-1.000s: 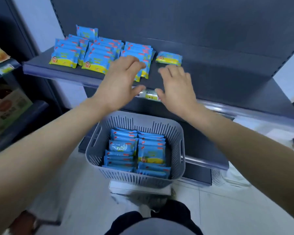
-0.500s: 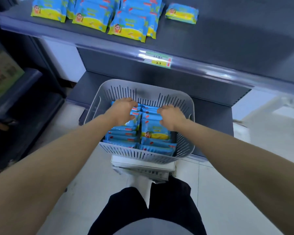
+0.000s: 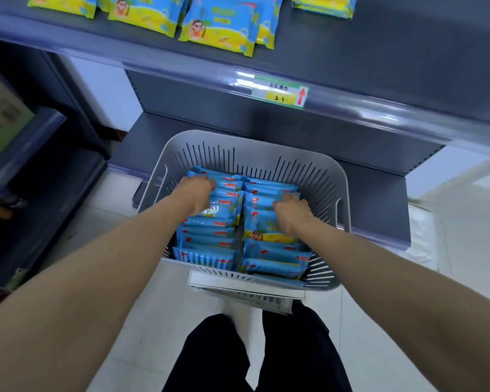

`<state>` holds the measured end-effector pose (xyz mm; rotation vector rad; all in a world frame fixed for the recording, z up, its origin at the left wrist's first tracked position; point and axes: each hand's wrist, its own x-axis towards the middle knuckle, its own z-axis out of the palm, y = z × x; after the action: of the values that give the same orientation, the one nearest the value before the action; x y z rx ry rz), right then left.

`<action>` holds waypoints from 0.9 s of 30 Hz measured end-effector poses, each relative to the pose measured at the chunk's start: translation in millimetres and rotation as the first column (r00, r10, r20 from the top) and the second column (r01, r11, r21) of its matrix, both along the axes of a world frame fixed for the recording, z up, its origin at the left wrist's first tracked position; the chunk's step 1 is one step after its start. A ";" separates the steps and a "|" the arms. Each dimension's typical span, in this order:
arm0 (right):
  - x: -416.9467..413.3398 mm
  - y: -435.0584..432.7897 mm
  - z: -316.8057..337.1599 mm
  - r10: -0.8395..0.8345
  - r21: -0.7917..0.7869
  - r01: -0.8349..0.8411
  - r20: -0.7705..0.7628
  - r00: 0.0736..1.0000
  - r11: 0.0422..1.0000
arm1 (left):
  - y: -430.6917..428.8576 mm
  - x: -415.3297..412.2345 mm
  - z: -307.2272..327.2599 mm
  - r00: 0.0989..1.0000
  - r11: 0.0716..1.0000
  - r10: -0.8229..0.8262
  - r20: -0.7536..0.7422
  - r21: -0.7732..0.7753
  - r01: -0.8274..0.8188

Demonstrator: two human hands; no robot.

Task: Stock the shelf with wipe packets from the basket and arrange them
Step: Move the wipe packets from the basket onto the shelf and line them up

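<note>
Fingers of left hand curl round blue soft-plastic wipe packets in left row of grey slotted plastic basket; right hand grips right row same way. Packets stand on edge, long axis left-right, directly under both hands. Dark grey metal shelf above and ahead, equally near for both.

Glossy plastic-film wipe packets; matt slotted plastic basket; matt shelf, glossy edge strip.

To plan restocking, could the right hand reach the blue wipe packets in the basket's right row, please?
Likely yes: the right hand is on those blue plastic wipe packets; the grey slatted basket is open-topped.
</note>
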<state>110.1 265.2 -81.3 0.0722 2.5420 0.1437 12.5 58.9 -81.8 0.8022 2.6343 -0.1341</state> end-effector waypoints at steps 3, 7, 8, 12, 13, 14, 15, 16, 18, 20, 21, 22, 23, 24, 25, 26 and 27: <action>-3.1 -1.8 3.5 -0.010 -0.006 0.010 0.018 1.000 1.000 | -0.6 -5.7 -6.9 0.999 1.000 0.024 0.031 -0.001 -0.024; -9.0 -5.5 26.4 -0.097 -0.116 0.098 0.014 0.995 0.988 | 3.1 -7.5 -9.5 0.998 0.995 -0.007 0.065 -0.100 0.014; -10.4 -6.6 34.9 -0.111 -0.130 0.110 -0.005 0.994 0.985 | 3.3 -7.6 -10.8 0.998 0.991 -0.024 0.065 -0.131 0.033; -15.9 -7.7 71.1 -0.093 -0.157 0.067 -0.165 0.982 0.985 | 2.6 -8.0 -10.7 0.996 0.975 -0.069 0.064 -0.205 0.081; -17.2 -6.6 80.5 -0.092 -0.169 0.056 -0.212 0.973 0.984 | 3.3 -7.8 -5.9 0.995 0.979 -0.071 0.076 -0.187 0.084; -18.4 -5.6 90.7 -0.099 -0.180 0.055 -0.247 0.964 0.982 | 4.2 -7.4 0.9 0.993 0.984 -0.068 0.096 -0.160 0.083; -19.7 -4.8 101.8 -0.109 -0.190 0.057 -0.273 0.956 0.980 | 4.9 -7.0 10.7 0.992 0.989 -0.061 0.113 -0.129 0.076; -21.8 -3.7 113.4 -0.121 -0.201 0.062 -0.295 0.948 0.978 | 6.2 -8.3 22.3 0.992 0.993 -0.060 0.114 -0.091 0.070; -26.4 -0.5 141.0 -0.138 -0.227 0.062 -0.336 0.932 0.972 | 9.0 -13.5 50.4 0.993 0.998 -0.067 0.094 -0.003 0.068; -32.3 5.0 174.7 -0.138 -0.242 0.044 -0.387 0.912 0.969 | 12.4 -18.9 83.3 0.993 0.994 -0.079 0.086 0.084 0.072; -35.7 9.0 193.0 -0.135 -0.242 0.034 -0.415 0.900 0.970 | 14.7 -21.1 100.4 0.994 0.989 -0.081 0.077 0.130 0.070; -39.7 14.5 210.9 -0.137 -0.242 0.028 -0.447 0.884 0.970 | 17.3 -22.4 117.6 0.994 0.982 -0.081 0.067 0.176 0.068; -43.8 20.6 228.7 -0.144 -0.246 0.024 -0.484 0.863 0.969 | 20.7 -23.5 135.8 0.994 0.972 -0.087 0.059 0.222 0.072; -48.9 27.9 244.4 -0.157 -0.253 0.024 -0.520 0.840 0.967 | 25.0 -24.3 153.9 0.994 0.961 -0.097 0.050 0.265 0.081; -54.3 35.6 258.7 -0.170 -0.256 0.027 -0.555 0.814 0.966 | 29.9 -25.0 171.2 0.993 0.948 -0.107 0.038 0.304 0.091; -60.8 44.2 270.4 -0.186 -0.255 0.037 -0.587 0.788 0.966 | 35.4 -25.9 188.4 0.993 0.933 -0.118 0.021 0.344 0.103; -67.6 53.2 281.0 -0.201 -0.251 0.052 -0.617 0.761 0.967 | 41.6 -26.8 204.6 0.992 0.916 -0.125 -0.005 0.384 0.118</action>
<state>42.5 318.4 199.7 0.2461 3.2090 -0.2710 -14.3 100.5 122.8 1.0871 2.6262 0.3694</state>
